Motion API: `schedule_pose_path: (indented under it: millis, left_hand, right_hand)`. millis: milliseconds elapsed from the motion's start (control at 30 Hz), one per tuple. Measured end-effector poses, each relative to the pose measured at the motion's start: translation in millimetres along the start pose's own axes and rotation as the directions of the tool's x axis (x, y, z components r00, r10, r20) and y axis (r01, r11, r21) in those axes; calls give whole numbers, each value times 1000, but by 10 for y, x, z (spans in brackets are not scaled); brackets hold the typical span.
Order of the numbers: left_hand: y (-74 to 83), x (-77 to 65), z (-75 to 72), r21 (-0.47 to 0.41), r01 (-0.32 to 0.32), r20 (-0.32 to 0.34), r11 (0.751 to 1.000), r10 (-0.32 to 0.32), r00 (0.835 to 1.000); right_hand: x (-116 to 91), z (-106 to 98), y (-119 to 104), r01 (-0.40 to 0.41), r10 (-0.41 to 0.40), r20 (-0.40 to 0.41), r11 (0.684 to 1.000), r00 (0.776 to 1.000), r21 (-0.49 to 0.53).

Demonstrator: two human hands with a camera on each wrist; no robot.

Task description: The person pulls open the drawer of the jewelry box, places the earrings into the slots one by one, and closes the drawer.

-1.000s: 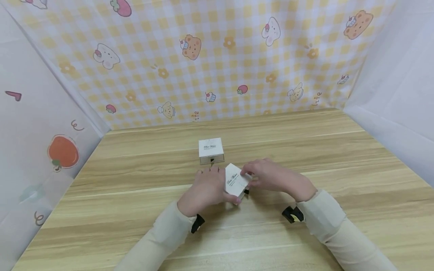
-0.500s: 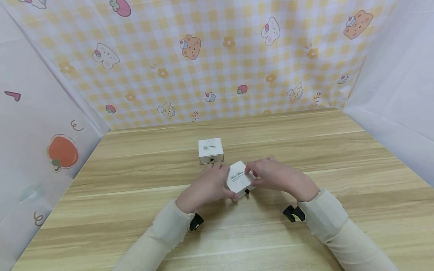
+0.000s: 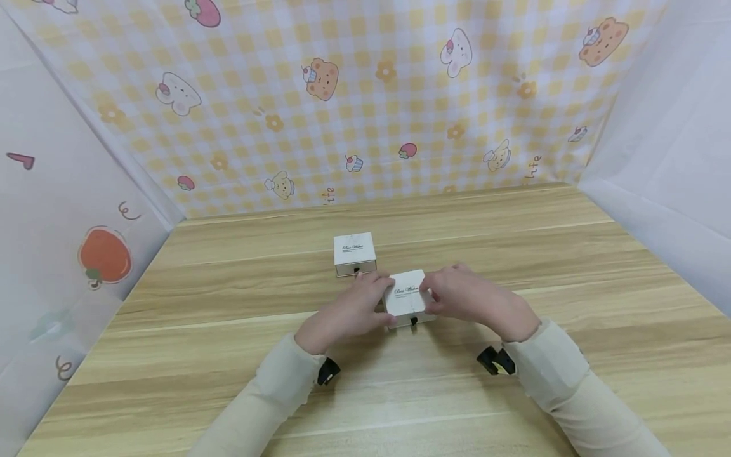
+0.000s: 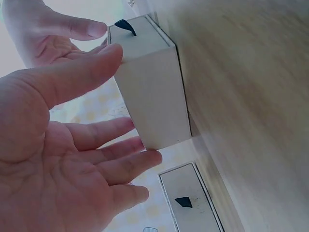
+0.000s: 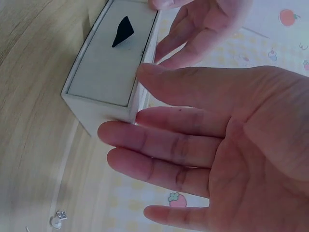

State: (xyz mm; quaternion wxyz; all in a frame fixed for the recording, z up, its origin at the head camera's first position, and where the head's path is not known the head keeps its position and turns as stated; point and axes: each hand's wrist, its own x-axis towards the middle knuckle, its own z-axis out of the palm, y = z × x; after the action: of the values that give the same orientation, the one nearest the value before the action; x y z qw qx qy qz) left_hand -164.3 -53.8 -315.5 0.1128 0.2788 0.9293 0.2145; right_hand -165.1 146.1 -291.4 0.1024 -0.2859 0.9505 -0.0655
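A small white drawer-style gift box [image 3: 405, 303], printed "Best Wishes" on its lid, lies on the wooden table with its black ribbon tab toward the person. At its left side, my left hand [image 3: 349, 310] holds it with the thumb at the front corner and fingertips at the rear. My right hand [image 3: 471, 299] pinches the right side, the thumb on the upper front edge and fingers against the side wall. In the right wrist view the drawer front [image 5: 113, 58] sits flush in its sleeve. A matching second white box [image 3: 354, 251] stands behind, slightly left.
The wood-grain table [image 3: 171, 368] runs back to a yellow checked cloth [image 3: 365, 108] with cartoon prints. White cloth walls [image 3: 657, 152] rise on both sides. Each wrist wears a black camera mount [image 3: 495, 360].
Both hands have turned the nearer box on the table, so its drawer front now faces the person and its print reads nearly level. The rear box has not moved.
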Motion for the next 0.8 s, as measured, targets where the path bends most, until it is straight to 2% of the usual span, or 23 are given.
schedule_pose_path:
  millis: [300,633,800]
  left_hand:
    - [-5,-13,11,70,-50,-3,996,50,999]
    - [13,16,6,109,-37,-71,993,45,996]
    - [34,19,-1,121,-42,-76,992,51,996]
  right_hand:
    - [0,17,-23,11,-13,-51,999,999,-39]
    - [-21,50,-28,0,-2,-93,1000,996,-22]
    - [-19,56,-27,5,-6,-111,1000,994,-17]
